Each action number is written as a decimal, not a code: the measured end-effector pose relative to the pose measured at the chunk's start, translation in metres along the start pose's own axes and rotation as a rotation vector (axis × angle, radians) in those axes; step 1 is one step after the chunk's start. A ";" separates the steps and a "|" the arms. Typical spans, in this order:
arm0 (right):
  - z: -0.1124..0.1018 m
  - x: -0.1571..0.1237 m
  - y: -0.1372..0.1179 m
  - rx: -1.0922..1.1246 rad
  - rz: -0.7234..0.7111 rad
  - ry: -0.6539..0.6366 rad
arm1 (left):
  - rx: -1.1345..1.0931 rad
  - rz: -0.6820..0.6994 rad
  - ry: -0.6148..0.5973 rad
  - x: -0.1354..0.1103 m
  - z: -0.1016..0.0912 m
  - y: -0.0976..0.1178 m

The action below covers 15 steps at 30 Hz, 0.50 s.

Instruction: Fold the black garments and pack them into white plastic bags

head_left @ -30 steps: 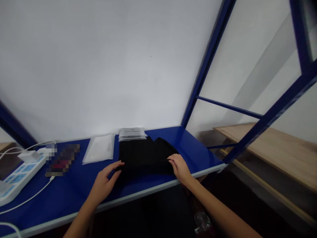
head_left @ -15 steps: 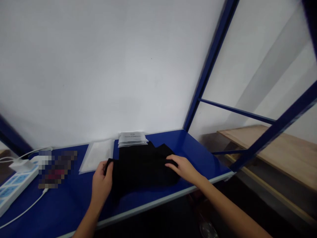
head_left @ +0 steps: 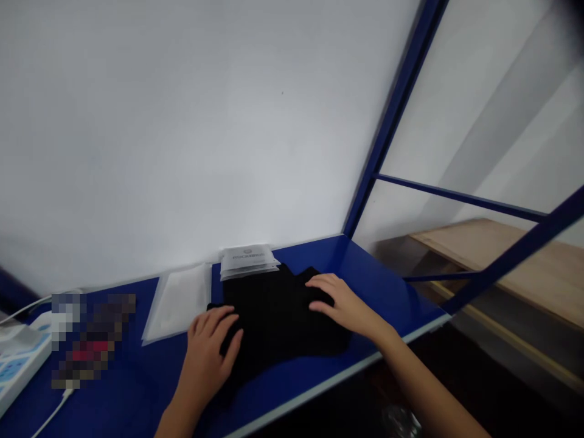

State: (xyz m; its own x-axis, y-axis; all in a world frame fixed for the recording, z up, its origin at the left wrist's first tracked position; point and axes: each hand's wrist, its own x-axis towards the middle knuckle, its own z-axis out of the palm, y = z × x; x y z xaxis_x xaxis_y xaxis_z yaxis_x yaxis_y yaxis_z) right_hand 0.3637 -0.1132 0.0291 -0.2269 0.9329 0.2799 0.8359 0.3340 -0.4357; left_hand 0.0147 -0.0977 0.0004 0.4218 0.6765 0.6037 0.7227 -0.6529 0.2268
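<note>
A black folded garment [head_left: 278, 319] lies on the blue table [head_left: 137, 389] near the wall. My left hand [head_left: 207, 353] rests flat on the garment's left part, fingers stretched out. On the garment's right part my right hand [head_left: 344, 304] lies flat, fingers spread. Neither hand grips anything. Behind the garment a stack of grey printed plastic bags [head_left: 247, 260] leans by the wall, and a clear flat bag [head_left: 177, 301] lies to the left of it.
A white power strip [head_left: 18, 359] with a white cable [head_left: 50, 413] sits at the far left beside a blurred-out object [head_left: 89, 337]. A blue metal frame [head_left: 387, 128] rises on the right, with a wooden board [head_left: 511, 261] beyond it. The table's front edge runs near my arms.
My left hand let go of the garment's left edge and now lies flat on it. My right hand moved further onto the cloth and spread out. The view shifted slightly.
</note>
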 end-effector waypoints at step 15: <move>0.024 -0.013 0.030 0.416 0.165 0.278 | -0.210 -0.247 -0.072 -0.033 -0.016 -0.026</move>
State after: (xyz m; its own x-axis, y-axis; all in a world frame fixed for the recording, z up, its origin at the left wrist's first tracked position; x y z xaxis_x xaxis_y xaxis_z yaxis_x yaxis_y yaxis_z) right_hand 0.3794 -0.1117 -0.0080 0.0793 0.9256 0.3702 0.5672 0.2635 -0.7803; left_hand -0.0268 -0.1091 -0.0132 0.2912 0.8406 0.4567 0.6824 -0.5171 0.5167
